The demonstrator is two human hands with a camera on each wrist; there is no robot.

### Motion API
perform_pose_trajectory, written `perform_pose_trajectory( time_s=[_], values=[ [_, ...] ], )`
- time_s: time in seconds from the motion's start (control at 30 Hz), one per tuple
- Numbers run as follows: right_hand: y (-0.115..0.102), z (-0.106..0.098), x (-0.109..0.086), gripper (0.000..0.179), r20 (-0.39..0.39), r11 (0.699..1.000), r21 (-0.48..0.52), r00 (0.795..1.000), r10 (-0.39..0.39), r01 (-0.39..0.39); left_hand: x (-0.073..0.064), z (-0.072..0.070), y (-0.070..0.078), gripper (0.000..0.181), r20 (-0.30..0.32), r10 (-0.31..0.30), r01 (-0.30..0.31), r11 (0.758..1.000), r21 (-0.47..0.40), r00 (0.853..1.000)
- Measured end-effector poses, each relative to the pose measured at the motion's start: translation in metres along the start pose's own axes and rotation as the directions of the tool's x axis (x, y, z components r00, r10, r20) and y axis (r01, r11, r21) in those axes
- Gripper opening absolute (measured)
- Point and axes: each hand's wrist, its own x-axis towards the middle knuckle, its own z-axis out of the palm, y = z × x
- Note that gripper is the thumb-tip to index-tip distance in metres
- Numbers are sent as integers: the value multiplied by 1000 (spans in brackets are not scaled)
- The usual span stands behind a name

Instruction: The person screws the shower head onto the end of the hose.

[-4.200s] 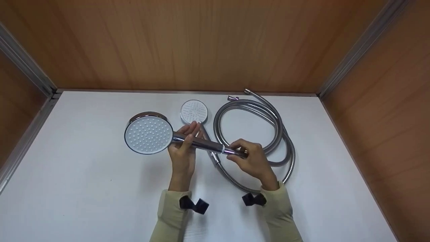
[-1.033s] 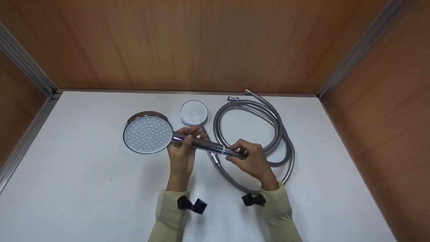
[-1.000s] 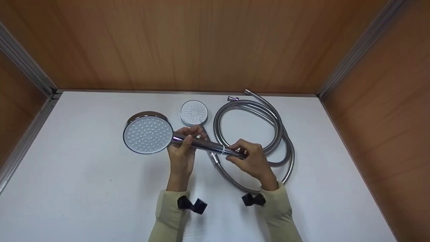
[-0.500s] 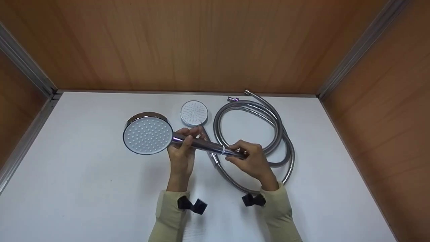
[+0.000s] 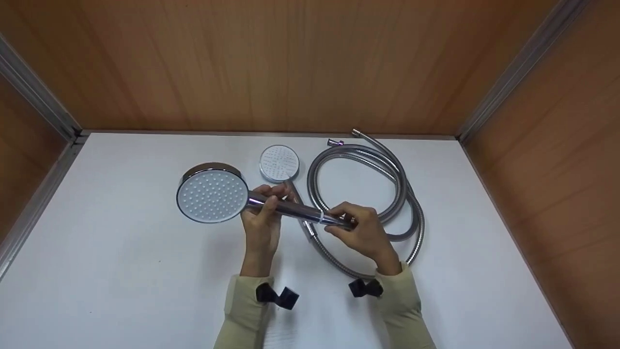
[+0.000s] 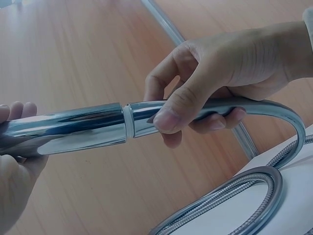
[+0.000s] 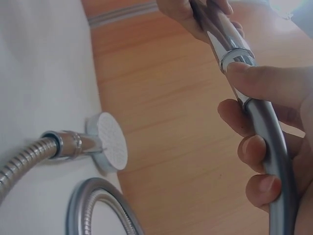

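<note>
In the head view a large round chrome shower head (image 5: 213,196) with a white nozzle face is held up, its handle slanting down to the right. My left hand (image 5: 261,223) holds this handle (image 6: 83,128) near the head, thumb on top. With thumb and fingers, my right hand (image 5: 363,230) grips the chrome hose connector (image 6: 146,117) at the handle's lower end. A white ring (image 6: 128,121) shows at the joint between handle and connector. From there the smooth grey shower hose (image 7: 266,125) runs through my right fingers and bends down toward the table.
Behind my hands a smaller shower head (image 5: 279,163) lies on the white table (image 5: 121,271), with a ribbed metal hose (image 5: 334,259) joined to its handle. Coiled hoses (image 5: 312,179) lie to the right, loose ends near the back edge. Wooden panels (image 5: 290,68) enclose the table.
My left fingers have come down slightly from beside the small shower head since the oldest frame. Over the last second both hands and the shower head stay nearly still.
</note>
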Motion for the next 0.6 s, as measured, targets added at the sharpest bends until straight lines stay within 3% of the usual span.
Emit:
perform_pose_trajectory(
  time_s=[0.4,0.6],
  values=[
    [-2,-1,1,24,-6,999,-46,1000,-25,25,0,4,2,18,7,-3,3,1000,-22,1000],
    [-2,-2,1,31,3,999,-51,1000,7,-7,-1,4,2,17,4,-5,5,1000,-24,1000]
  ],
)
